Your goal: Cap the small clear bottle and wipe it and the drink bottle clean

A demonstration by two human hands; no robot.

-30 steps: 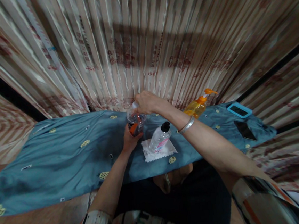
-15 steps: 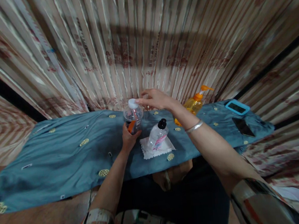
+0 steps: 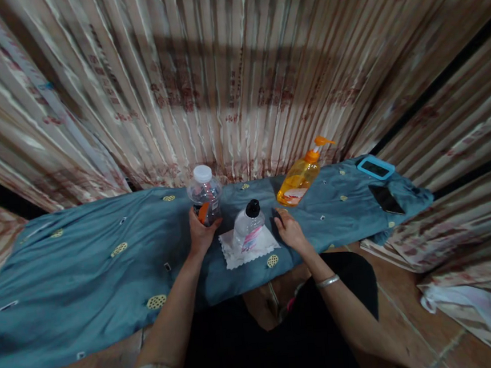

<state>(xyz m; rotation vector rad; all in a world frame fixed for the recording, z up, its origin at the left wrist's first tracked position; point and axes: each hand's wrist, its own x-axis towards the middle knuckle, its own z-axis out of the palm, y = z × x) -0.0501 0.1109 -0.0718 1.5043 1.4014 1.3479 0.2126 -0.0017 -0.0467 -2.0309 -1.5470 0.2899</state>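
Observation:
My left hand [image 3: 203, 233] is wrapped round the lower part of a clear plastic bottle [image 3: 206, 194] with a white screw cap and an orange-and-black label. To the right of it stands a clear bottle [image 3: 246, 230] with a black cap and pink print, on a white scalloped cloth [image 3: 232, 261]. My right hand [image 3: 291, 228] rests on the table covering just right of that cloth, fingers loosely apart, with nothing visible in it. Just beyond the right hand is a pump bottle [image 3: 299, 179] of yellow-orange liquid with an orange pump head.
A blue-green cloth with yellow pineapple prints [image 3: 108, 287] covers the narrow table. At its right end lie a blue-framed device [image 3: 375, 167] and a dark phone [image 3: 386, 199]. Pleated curtains [image 3: 203, 96] hang close behind the table and at the sides.
My right hand has left the white cap of the bottle and come down to the table on the right. The left hand keeps its hold. The view has shifted slightly.

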